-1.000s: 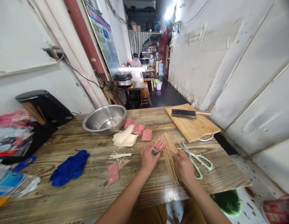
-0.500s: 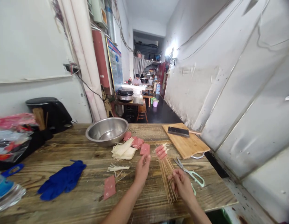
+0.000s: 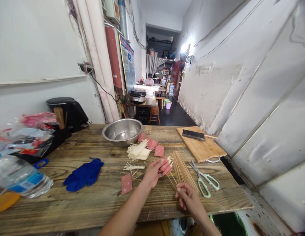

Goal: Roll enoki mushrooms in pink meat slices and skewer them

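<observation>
Forearms (image 3: 126,208) extended forward, left hand (image 3: 153,172) gripping, right hand (image 3: 187,196) pinching

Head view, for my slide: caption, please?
Left hand holds pink meat rolls around white mushrooms; right hand holds thin wooden skewers.

Glaring wall light (image 3: 187,49), soft blur, stretched edges

Pink rolls (image 3: 165,167), tan skewers (image 3: 183,168)
</observation>
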A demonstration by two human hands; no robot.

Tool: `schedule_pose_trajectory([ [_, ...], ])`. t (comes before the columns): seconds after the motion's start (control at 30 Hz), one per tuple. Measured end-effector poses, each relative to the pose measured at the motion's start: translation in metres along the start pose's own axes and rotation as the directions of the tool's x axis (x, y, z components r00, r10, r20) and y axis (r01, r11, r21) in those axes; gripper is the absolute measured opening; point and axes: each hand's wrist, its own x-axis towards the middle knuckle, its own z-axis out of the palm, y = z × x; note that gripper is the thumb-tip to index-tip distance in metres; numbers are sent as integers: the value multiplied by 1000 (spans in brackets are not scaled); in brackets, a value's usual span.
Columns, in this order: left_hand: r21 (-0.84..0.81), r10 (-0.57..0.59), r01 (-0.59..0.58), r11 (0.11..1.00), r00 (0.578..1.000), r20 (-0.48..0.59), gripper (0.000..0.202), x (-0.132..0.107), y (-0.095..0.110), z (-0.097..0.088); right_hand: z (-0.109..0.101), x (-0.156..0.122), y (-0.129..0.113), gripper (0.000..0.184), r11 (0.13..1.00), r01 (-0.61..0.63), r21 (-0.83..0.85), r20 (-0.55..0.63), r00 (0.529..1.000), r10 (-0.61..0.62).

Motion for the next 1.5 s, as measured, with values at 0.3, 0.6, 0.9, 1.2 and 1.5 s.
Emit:
schedule_pose_trajectory([
  [0.3, -45, -66, 67, 997, 998, 23, 30, 7, -5, -2, -6, 3, 12, 58, 988, 95, -124, -68, 992, -104],
  [0.6, 170, 75, -62, 983, 995, -67, 42, 3, 14, -19, -25, -5, -6, 58, 972, -218, 87, 229, 954, 193],
  [0.9, 902, 705, -280, 329, 708, -37, 47, -45, 17, -125, -76, 86, -33, 48, 542, -22, -840, -260, 893, -367],
  [1.2, 944, 765, -236, -229, 556, 325, 30, -70, 22, -168, -57, 188, -49, 34, 173, -65, -983, -119, 938, -324],
  [1.5, 939, 741, -222, -263, 577, 344, 30, -80, 31, -165, -60, 193, -53, 26, 18, -71, -997, -73, 941, -330],
])
